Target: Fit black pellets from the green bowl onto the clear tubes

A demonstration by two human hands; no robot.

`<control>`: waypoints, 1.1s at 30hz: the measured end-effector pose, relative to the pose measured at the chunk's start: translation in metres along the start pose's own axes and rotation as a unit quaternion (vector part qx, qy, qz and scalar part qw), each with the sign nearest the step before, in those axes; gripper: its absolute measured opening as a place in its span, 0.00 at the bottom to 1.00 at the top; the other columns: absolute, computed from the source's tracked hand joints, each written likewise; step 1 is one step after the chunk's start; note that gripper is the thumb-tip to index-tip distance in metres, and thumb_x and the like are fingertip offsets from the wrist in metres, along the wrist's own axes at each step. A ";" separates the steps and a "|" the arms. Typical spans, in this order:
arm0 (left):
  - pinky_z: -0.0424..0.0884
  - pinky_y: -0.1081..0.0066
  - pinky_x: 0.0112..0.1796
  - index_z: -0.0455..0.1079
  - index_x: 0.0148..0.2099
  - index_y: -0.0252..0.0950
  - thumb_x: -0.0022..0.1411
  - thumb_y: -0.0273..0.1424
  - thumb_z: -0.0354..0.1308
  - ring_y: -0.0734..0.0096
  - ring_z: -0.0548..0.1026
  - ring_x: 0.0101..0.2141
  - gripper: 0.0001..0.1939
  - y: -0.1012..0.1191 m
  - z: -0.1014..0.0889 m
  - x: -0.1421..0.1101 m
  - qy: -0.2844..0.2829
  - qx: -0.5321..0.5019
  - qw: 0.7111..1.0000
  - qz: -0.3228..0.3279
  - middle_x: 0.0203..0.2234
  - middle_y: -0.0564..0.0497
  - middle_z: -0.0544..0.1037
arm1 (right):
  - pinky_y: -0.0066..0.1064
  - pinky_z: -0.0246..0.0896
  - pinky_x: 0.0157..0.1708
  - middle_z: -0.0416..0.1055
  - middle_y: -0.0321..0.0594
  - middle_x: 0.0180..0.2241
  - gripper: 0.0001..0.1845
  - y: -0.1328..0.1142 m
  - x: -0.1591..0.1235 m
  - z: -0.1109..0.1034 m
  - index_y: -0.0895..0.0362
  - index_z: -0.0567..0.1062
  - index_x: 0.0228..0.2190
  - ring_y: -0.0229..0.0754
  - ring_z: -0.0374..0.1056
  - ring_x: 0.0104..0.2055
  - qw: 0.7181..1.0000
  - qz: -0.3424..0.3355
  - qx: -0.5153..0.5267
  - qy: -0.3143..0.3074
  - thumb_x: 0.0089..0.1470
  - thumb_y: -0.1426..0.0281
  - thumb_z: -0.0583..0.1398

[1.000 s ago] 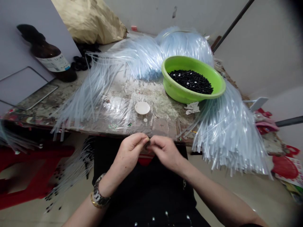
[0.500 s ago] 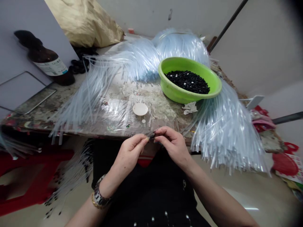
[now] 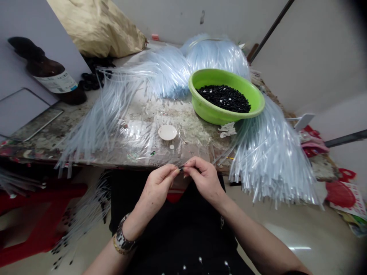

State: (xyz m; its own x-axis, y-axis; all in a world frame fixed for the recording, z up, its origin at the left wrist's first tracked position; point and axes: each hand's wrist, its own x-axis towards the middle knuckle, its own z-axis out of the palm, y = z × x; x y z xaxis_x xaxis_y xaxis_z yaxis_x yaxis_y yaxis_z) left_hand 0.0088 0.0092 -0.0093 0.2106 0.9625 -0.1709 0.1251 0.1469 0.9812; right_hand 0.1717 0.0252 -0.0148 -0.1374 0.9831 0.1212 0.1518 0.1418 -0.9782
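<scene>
My left hand and my right hand meet at the table's front edge, both closed in a pinch. Between their fingertips shows a small black piece, mostly covered by the fingers. Whether a clear tube is also in the left fingers, I cannot tell. Just beyond the hands, a small white dish sits on the table, with a white dot-like disc before it. A green basin to the right contains many short black pieces and a few white bits.
Clear plastic tubes drape over the right edge; more tubes spread at left and back. A brown bottle stands at left beside a wire frame. Black-tipped thin tubes hang low by a red stool. Crumpled paper lies near the basin.
My right hand has shifted slightly left and down, and its fingertips are closer to my left hand's. The black piece shows less between them. The whole view has drifted slightly.
</scene>
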 end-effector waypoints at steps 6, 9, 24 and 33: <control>0.57 0.76 0.24 0.68 0.28 0.35 0.64 0.34 0.56 0.77 0.60 0.23 0.12 0.003 0.001 0.002 0.033 -0.028 0.999 0.004 0.20 0.57 0.63 | 0.27 0.64 0.31 0.71 0.31 0.23 0.02 -0.002 0.003 0.003 0.56 0.74 0.28 0.34 0.69 0.25 0.993 0.054 0.100 0.015 0.52 0.71 0.61; 0.56 0.78 0.21 0.71 0.32 0.36 0.63 0.35 0.58 0.79 0.60 0.20 0.09 0.013 0.001 0.009 0.085 -0.085 0.993 0.018 0.19 0.58 0.65 | 0.30 0.67 0.34 0.73 0.31 0.25 0.09 -0.004 0.005 0.005 0.55 0.73 0.38 0.36 0.70 0.27 0.986 0.054 0.154 0.021 0.52 0.70 0.61; 0.71 0.78 0.29 0.76 0.40 0.36 0.55 0.27 0.65 0.72 0.74 0.31 0.08 0.091 0.018 0.067 0.080 -0.327 0.940 0.060 0.28 0.50 0.78 | 0.31 0.66 0.33 0.70 0.28 0.25 0.24 -0.010 -0.014 0.011 0.54 0.68 0.46 0.35 0.67 0.25 0.972 0.127 0.189 -0.049 0.47 0.67 0.67; 0.76 0.71 0.37 0.76 0.49 0.40 0.55 0.44 0.64 0.62 0.79 0.40 0.21 0.049 0.008 0.059 0.067 -0.004 0.996 0.066 0.43 0.48 0.81 | 0.31 0.67 0.34 0.70 0.31 0.27 0.21 -0.075 -0.003 -0.139 0.52 0.68 0.51 0.36 0.68 0.31 0.989 -0.027 -0.036 0.143 0.55 0.71 0.60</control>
State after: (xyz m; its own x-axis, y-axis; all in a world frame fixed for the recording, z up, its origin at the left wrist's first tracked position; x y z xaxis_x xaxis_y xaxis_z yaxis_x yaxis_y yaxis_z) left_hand 0.0350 0.0715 0.0281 0.0933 0.9952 -0.0284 0.0975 0.0192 0.9951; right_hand 0.2968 0.0274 0.0811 0.1327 0.9649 0.2265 0.2228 0.1936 -0.9554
